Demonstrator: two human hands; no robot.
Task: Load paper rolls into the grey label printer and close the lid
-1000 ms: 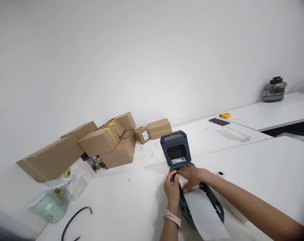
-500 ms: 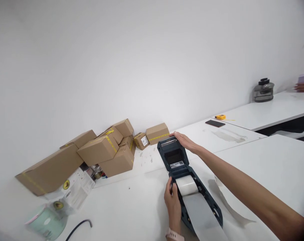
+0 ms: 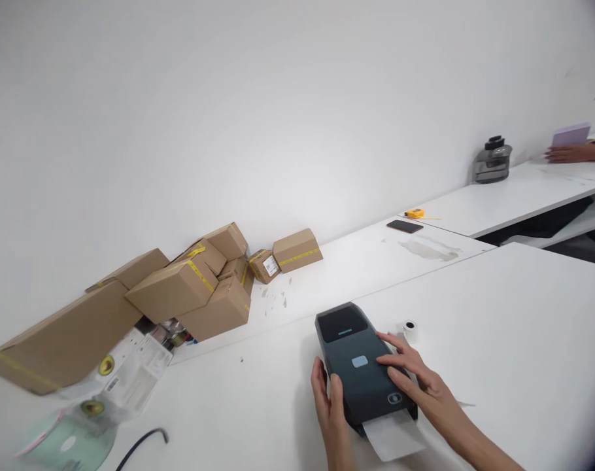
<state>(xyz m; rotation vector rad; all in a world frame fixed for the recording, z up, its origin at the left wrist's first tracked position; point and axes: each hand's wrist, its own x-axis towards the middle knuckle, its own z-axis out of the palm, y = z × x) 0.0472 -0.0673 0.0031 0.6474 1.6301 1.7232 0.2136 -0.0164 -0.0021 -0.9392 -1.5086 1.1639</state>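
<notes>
A dark blue-grey label printer (image 3: 352,373) lies on the white table with its lid down. A white paper strip (image 3: 393,434) comes out of its near end. My left hand (image 3: 331,412) grips the printer's left side, the thumb along its edge and the other fingers on the side. My right hand (image 3: 420,379) rests on the lid's right side with fingers stretched and apart. Just beyond that hand is a small white roll (image 3: 410,330) with a dark core. The inside of the printer is hidden.
Cardboard boxes (image 3: 214,314) with yellow tape are piled at the left. A green pouch (image 3: 76,441) and a black cable (image 3: 143,448) are nearby. Further back are a phone (image 3: 404,226), a yellow tape measure (image 3: 415,214), a jug (image 3: 493,160) and another person's hand (image 3: 572,154).
The printer's lid has come down over the paper roll. My right hand has moved from the raised lid's top to the right side, and the view has shifted slightly right.
</notes>
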